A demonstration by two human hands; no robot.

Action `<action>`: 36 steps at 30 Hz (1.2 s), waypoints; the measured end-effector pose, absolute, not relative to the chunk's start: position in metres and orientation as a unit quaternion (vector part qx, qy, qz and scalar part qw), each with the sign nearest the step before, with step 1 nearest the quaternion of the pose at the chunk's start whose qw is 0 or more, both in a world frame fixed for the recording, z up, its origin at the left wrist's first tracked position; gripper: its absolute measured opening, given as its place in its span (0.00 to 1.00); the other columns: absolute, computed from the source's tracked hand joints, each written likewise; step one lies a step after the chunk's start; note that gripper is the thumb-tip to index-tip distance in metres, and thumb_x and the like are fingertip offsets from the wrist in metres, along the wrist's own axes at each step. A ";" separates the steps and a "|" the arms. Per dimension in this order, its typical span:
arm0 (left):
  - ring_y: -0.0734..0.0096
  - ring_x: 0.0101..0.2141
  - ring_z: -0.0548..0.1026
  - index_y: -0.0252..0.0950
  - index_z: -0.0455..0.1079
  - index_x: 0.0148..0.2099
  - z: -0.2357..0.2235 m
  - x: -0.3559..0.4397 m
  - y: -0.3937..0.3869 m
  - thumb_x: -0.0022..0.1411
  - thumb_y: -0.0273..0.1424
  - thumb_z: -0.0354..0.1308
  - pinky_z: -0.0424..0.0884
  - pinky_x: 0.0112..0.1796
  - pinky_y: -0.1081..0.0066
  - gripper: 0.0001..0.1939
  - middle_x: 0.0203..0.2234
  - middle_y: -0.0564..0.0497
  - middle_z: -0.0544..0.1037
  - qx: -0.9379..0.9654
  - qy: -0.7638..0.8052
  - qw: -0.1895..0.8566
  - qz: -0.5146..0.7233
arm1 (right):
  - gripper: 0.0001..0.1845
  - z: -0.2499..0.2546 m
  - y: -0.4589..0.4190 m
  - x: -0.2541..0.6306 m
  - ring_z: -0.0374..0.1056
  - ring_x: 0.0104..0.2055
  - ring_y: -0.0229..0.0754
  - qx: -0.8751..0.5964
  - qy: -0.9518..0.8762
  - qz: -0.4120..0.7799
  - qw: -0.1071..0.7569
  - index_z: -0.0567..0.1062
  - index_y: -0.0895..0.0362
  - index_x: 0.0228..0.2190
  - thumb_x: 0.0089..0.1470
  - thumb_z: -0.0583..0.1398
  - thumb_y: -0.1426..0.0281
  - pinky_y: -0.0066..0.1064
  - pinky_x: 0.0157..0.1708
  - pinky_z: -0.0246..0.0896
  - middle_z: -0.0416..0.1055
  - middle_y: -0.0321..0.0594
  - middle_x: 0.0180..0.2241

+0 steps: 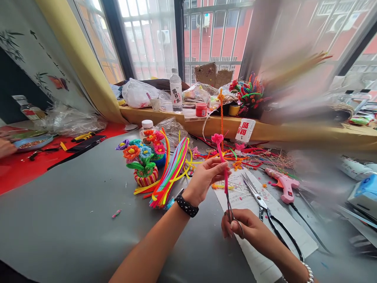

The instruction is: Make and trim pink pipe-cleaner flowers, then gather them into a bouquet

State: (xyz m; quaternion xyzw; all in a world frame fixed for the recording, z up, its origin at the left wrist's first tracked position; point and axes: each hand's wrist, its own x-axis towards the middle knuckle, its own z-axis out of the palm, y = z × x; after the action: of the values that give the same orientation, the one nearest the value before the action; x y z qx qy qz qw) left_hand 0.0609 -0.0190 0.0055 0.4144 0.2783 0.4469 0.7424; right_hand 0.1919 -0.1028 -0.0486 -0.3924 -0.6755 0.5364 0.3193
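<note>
Between the fingertips of my left hand (202, 179) is a pink pipe-cleaner flower (218, 142), held upright with its bloom above the hand. My right hand (246, 224), lower and to the right, grips small metal scissors (229, 207) by the finger loops. Their thin blades point up and meet the lower end of the pink stem; whether they are closed on it I cannot make out. Behind the bloom rises an orange pipe-cleaner stem (222, 114). Large black-handled scissors (259, 200) lie on a written paper sheet (262, 251) beside my right hand.
Left of my hands stand pots of pipe-cleaner flowers (146, 177) and a bundle of coloured pipe cleaners (173, 171). A pink glue gun (284, 184) lies to the right. A water bottle (176, 92) stands on the ledge. Another person's hand (7, 147) shows at far left.
</note>
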 end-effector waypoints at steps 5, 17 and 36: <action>0.79 0.26 0.73 0.32 0.66 0.32 0.006 0.060 -0.018 0.45 0.29 0.62 0.67 0.31 0.78 0.10 0.24 0.54 0.73 0.398 0.287 0.742 0.457 | 0.26 -0.048 -0.103 0.191 0.59 0.23 0.37 -0.411 -0.664 0.533 0.325 0.68 0.59 0.18 0.49 0.50 0.50 0.28 0.26 0.51 0.63 0.37 0.18; 0.79 0.28 0.72 0.33 0.69 0.31 0.008 0.052 -0.013 0.50 0.34 0.58 0.66 0.31 0.79 0.09 0.27 0.51 0.75 0.392 0.271 0.764 0.435 | 0.28 -0.053 -0.101 0.191 0.58 0.21 0.36 -0.454 -0.671 0.495 0.314 0.67 0.59 0.16 0.48 0.50 0.48 0.27 0.24 0.50 0.62 0.36 0.16; 0.81 0.27 0.68 0.33 0.70 0.28 0.011 0.054 -0.015 0.43 0.33 0.63 0.64 0.32 0.78 0.10 0.25 0.54 0.72 0.457 0.318 0.712 0.428 | 0.30 -0.048 -0.107 0.185 0.57 0.27 0.37 -0.385 -0.684 0.542 0.300 0.64 0.59 0.20 0.47 0.46 0.44 0.28 0.28 0.50 0.62 0.37 0.22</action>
State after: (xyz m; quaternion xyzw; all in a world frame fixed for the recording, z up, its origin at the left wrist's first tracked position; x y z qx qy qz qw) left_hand 0.0537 -0.0146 0.0106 0.4568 0.3181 0.4278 0.7121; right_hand 0.1853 -0.1071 -0.0479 -0.3853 -0.6837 0.5422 0.3003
